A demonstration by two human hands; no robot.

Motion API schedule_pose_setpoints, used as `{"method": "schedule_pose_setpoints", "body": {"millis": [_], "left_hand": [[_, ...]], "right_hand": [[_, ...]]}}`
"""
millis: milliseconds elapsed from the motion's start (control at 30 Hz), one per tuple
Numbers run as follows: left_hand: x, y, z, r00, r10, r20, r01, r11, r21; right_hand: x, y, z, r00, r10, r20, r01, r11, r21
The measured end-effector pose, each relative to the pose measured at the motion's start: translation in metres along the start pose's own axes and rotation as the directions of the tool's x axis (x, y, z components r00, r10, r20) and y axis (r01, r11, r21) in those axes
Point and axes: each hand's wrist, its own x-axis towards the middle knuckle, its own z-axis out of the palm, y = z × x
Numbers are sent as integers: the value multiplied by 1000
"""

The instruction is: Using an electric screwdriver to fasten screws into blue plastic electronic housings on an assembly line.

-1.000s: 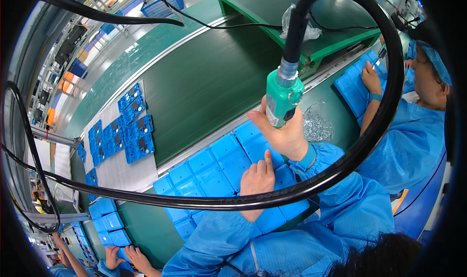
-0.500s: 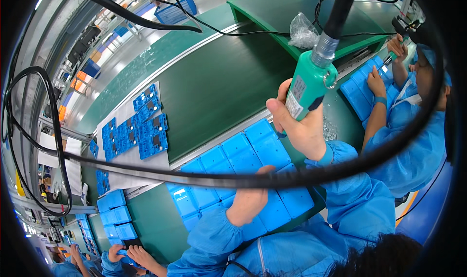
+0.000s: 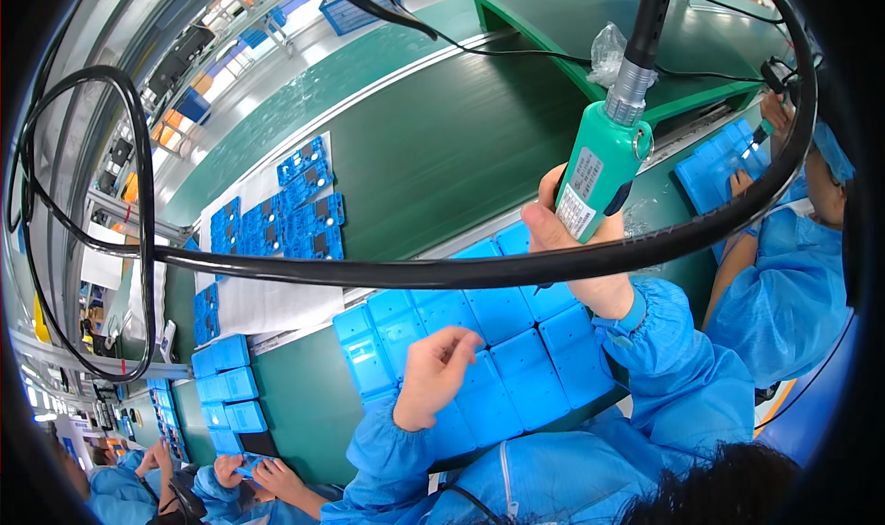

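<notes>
My right hand [image 3: 599,281] is wrapped round a green electric screwdriver [image 3: 597,165], whose cable runs up from its top. The tool is over the far right part of a block of blue plastic housings [image 3: 519,377], laid edge to edge in rows. Its tip is hidden behind my hand and a black cable. My left hand [image 3: 433,370] hovers above the left middle housings with thumb and fingertips pinched together. Anything between those fingertips is too small to make out.
Blue circuit boards [image 3: 263,225] lie on a white sheet [image 3: 277,299] at the far left. A thick black cable [image 3: 415,272] crosses the view. Co-workers sit on both sides; more blue housings [image 3: 228,385] stand at left. A clear plastic bag [image 3: 608,57] rests on the green stand [image 3: 553,18].
My left hand has drawn back leftward from the middle housings, its fingers now pinched. My right hand still grips the screwdriver. The view has shifted slightly, and the cable crosses higher.
</notes>
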Motion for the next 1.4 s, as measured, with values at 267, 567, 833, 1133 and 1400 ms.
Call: {"method": "schedule_pose_setpoints", "body": {"millis": [267, 567, 833, 1133, 1400], "left_hand": [[-3, -12, 22, 803, 576, 150, -529, 575, 624], [-12, -4, 21, 763, 622, 175, -589, 560, 582], [-14, -6, 20, 770, 603, 210, -589, 546, 595], [-25, 11, 19, 982, -5, -189, -11, 996, -86], [-22, 7, 22, 964, 134, -229, -146, 989, -34]], "right_hand": [[-18, -25, 36, 992, 92, 87, -107, 975, 194], [-31, -27, 43, 971, -60, 230, -6, 962, 274], [-36, -24, 49, 991, 9, 131, -32, 984, 175], [-31, -31, 47, 980, -27, 195, -50, 925, 378], [-32, -25, 47, 976, -32, 216, -57, 917, 395]]}}
